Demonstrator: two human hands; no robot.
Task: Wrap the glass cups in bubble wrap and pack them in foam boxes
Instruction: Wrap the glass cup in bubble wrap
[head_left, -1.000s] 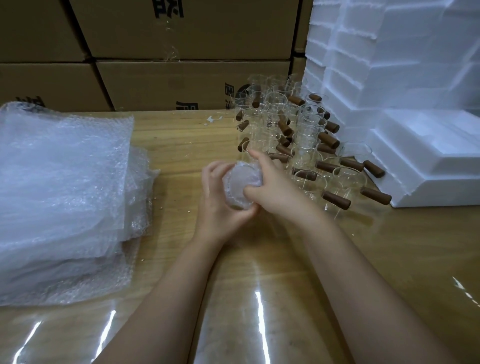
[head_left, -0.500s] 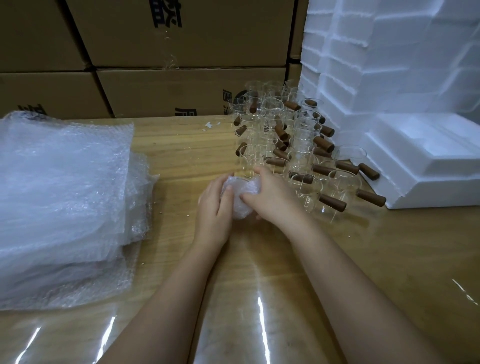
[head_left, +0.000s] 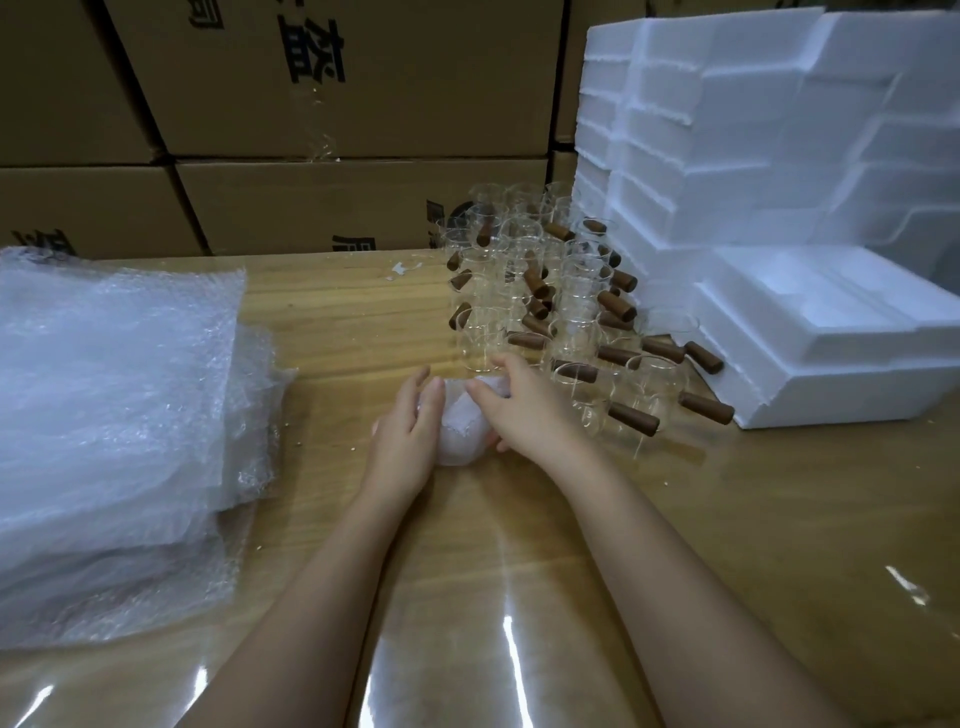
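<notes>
A glass cup wrapped in bubble wrap (head_left: 460, 428) rests on the wooden table (head_left: 753, 519) at the centre. My left hand (head_left: 408, 436) presses against its left side. My right hand (head_left: 524, 410) covers its top and right side. Both hands hold the bundle. Just behind it stand several clear glass cups with brown wooden handles (head_left: 550, 312). An open white foam box (head_left: 810, 338) lies at the right, beyond the cups. A thick stack of bubble wrap sheets (head_left: 114, 415) fills the table's left side.
White foam boxes (head_left: 753, 130) are stacked high at the back right. Brown cardboard cartons (head_left: 337, 104) form a wall behind the table. Small white scraps (head_left: 402, 270) lie near the far edge.
Both hands have lowered the wrapped cup from the air down onto the table, and the fingers have shifted around the bundle.
</notes>
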